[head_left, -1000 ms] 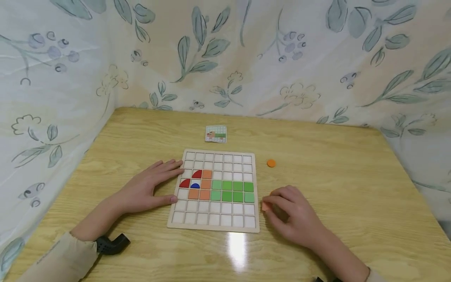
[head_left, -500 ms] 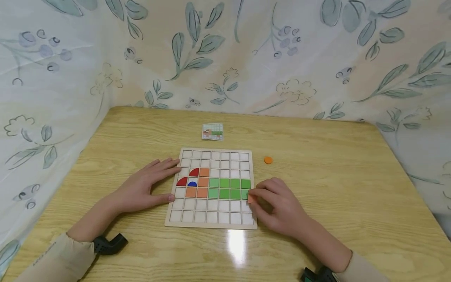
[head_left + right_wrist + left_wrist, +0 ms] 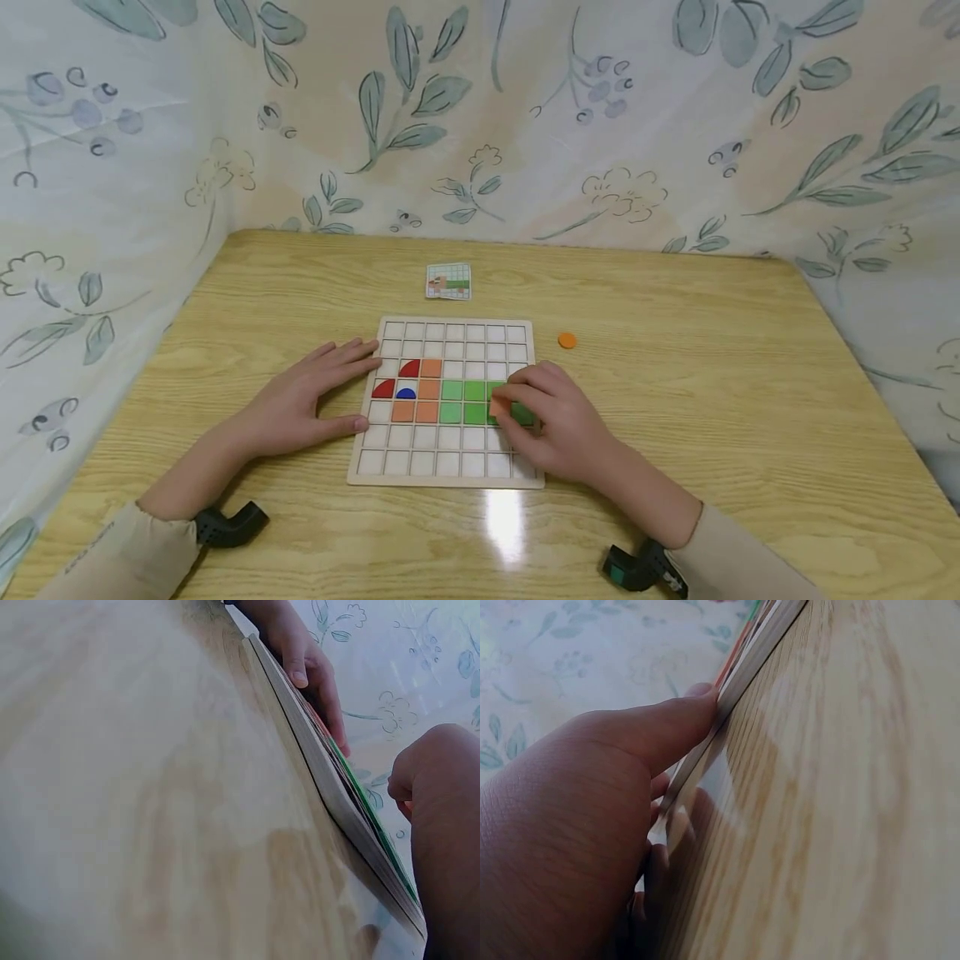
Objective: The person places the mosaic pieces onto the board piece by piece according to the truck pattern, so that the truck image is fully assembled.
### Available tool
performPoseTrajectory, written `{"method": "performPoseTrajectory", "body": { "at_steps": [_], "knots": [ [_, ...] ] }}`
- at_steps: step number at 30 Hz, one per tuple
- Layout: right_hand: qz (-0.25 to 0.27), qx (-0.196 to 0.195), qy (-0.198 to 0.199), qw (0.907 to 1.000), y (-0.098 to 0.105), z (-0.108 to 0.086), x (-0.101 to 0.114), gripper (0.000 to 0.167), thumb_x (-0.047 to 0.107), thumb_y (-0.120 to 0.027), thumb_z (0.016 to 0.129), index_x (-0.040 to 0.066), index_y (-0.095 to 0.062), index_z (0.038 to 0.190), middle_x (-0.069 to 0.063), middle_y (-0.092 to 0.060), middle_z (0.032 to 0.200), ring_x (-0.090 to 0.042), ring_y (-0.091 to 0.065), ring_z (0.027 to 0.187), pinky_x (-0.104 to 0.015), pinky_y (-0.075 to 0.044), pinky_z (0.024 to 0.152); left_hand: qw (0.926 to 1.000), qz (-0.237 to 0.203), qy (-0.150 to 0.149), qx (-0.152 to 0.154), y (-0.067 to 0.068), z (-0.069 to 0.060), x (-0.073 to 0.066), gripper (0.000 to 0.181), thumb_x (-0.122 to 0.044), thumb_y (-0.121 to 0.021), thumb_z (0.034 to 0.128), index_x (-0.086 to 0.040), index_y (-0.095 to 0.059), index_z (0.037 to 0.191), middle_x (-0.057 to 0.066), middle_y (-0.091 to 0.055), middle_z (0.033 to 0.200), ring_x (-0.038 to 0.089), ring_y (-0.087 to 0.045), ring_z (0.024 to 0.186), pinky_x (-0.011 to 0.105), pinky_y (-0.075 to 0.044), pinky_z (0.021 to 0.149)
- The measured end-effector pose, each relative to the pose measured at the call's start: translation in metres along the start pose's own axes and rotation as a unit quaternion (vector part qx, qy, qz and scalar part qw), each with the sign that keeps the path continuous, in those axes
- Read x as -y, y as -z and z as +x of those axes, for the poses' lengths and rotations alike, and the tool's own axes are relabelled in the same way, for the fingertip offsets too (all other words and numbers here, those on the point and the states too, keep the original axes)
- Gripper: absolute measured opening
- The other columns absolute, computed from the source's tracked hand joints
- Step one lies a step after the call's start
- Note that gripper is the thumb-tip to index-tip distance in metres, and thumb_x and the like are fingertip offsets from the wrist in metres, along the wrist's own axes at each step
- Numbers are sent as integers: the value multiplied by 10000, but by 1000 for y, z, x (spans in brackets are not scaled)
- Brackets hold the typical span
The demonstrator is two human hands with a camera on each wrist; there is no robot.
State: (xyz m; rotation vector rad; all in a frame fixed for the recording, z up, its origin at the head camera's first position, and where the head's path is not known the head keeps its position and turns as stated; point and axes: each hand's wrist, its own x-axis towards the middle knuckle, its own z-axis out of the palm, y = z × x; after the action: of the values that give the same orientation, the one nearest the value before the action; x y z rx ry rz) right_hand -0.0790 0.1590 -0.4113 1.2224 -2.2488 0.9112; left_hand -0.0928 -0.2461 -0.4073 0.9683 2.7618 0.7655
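A wooden grid board lies flat on the table. Its cells hold green and orange square tiles, two red quarter-round pieces and a blue half-round piece. At the board's left edge rests my left hand, fingers extended; its thumb touches the edge in the left wrist view. My right hand pinches an orange square tile between thumb and fingers, above the green tiles on the right. That hand hides several cells there. The right wrist view shows it raised over the board.
A small picture card with a coloured grid pattern lies behind the board. An orange disc sits on the table right of the board's upper part. Patterned cloth hangs behind the wooden table.
My right hand has carried the orange square tile leftward, from the table beside the board to above its right-hand cells. The left hand stays at the board's edge. The head view has shifted slightly.
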Motion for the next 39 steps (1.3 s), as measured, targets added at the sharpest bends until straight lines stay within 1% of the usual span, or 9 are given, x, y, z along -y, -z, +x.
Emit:
{"method": "performPoseTrajectory", "body": {
  "at_steps": [5, 12, 18, 29, 33, 39],
  "knots": [
    [82, 46, -9, 10000, -8, 7, 1, 192, 137, -837, 926, 54, -819, 1098, -21, -718, 1037, -199, -648, 948, -376, -543, 846, 10000, 2, 4, -1, 0, -1, 0, 849, -563, -788, 981, -213, -466, 1684, 0, -312, 1784, 290, -261, 1650, 350, -79, 1353],
    [165, 64, 24, 9998, -17, 20, 4, 164, 123, -856, 908, 85, -825, 1064, 6, -714, 1012, -180, -625, 907, -330, -531, 799, 10000, -19, 40, 17, 0, -1, 0, 851, -571, -783, 982, -217, -462, 1687, -11, -306, 1785, 292, -258, 1651, 394, -99, 1357],
    [256, 77, 167, 9995, -27, 31, 7, 138, 128, -855, 914, 91, -831, 1045, 13, -718, 1001, -175, -618, 881, -308, -528, 766, 10000, -33, 77, 23, 0, 0, 0, 854, -589, -779, 978, -234, -462, 1687, -22, -302, 1787, 281, -259, 1651, 407, -103, 1357],
    [242, 175, 293, 9991, -42, 48, 16, 133, 159, -833, 946, 98, -832, 1064, 23, -719, 1012, -160, -625, 900, -301, -532, 795, 10000, 18, 6, 18, 1, 2, 1, 846, -589, -777, 981, -228, -472, 1682, -17, -311, 1784, 276, -271, 1646, 432, -116, 1358],
    [188, 334, 195, 9991, -46, 54, 20, 150, 177, -819, 962, 102, -831, 1091, 27, -728, 1042, -161, -638, 942, -307, -545, 843, 10000, -31, 17, 34, 1, 3, 0, 844, -583, -783, 978, -229, -475, 1680, -23, -315, 1782, 275, -271, 1646, 463, -129, 1356],
    [156, 697, 74, 9974, -55, 65, 28, 145, 213, -796, 991, 119, -830, 1096, 46, -730, 1081, -143, -620, 947, -288, -532, 893, 9999, -106, 86, 14, 1, 1, -2, 849, -585, -787, 975, -234, -473, 1681, -30, -313, 1782, 276, -271, 1646, 545, -169, 1340]
  ]
}}
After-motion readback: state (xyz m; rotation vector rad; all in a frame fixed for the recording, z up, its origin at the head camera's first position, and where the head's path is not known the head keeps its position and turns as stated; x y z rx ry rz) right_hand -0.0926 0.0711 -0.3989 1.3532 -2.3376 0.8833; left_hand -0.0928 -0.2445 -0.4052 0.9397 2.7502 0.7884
